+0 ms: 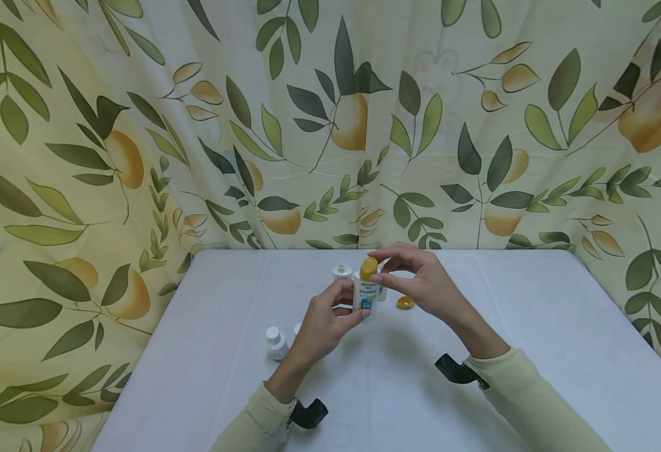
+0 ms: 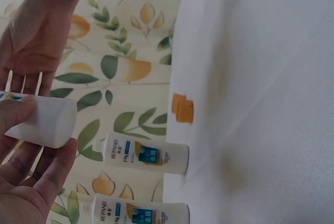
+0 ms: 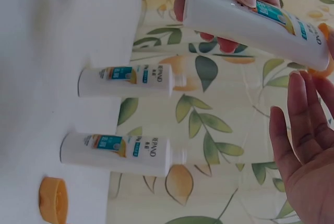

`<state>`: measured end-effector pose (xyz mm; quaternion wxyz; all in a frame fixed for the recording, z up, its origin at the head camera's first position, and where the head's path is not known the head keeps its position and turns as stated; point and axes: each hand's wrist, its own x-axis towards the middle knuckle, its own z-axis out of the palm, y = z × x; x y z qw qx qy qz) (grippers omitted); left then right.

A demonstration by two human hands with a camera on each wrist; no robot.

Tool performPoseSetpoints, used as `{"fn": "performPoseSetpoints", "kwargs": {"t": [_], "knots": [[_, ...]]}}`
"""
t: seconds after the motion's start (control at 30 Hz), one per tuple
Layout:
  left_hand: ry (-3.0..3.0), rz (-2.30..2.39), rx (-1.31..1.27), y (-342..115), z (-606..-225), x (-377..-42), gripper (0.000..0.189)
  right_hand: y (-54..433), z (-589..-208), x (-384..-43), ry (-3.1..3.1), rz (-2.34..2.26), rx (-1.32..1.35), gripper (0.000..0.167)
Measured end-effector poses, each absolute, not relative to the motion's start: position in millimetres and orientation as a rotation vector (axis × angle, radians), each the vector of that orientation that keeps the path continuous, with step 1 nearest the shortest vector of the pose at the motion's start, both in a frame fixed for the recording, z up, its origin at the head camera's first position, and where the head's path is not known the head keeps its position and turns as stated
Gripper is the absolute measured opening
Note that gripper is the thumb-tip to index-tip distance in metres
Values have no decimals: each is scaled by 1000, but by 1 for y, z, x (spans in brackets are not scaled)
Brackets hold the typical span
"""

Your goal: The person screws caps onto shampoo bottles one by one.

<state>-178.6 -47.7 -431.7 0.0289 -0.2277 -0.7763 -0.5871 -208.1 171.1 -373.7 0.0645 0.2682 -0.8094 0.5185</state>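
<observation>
A white bottle [image 1: 366, 294] with a printed label is gripped by my left hand [image 1: 327, 320] above the table. Its orange cap [image 1: 369, 269] is pinched at the top between the thumb and fingers of my right hand [image 1: 417, 276]. The right wrist view shows the same bottle [image 3: 250, 23] tilted, with the cap [image 3: 324, 67] at its neck partly hidden by fingers. Behind the hands stand two matching bottles, one [image 3: 125, 80] beside the other [image 3: 117, 153], both upright without caps, their narrow necks bare. Loose orange caps [image 2: 183, 110] lie on the table near them.
A small white-capped bottle [image 1: 276, 343] stands left of my left forearm, with another white cap [image 1: 298, 328] partly hidden behind that arm. The white-covered table [image 1: 206, 376] ends at the back against a leaf-and-fruit patterned curtain [image 1: 330, 188].
</observation>
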Motion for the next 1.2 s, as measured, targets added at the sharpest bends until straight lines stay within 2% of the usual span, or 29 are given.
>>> {"fn": "performPoseSetpoints", "kwargs": {"t": [0.7, 0.93, 1.2], "knots": [[-2401, -1776, -668, -54, -434, -181, 48, 174, -374, -211, -2407, 1536, 880, 24], [-2420, -1840, -752, -53, -433, -178, 48, 177, -374, -214, -2344, 1688, 923, 20], [-2428, -1816, -843, -54, -429, -176, 47, 179, -373, -216, -2419, 1856, 1014, 32]]}}
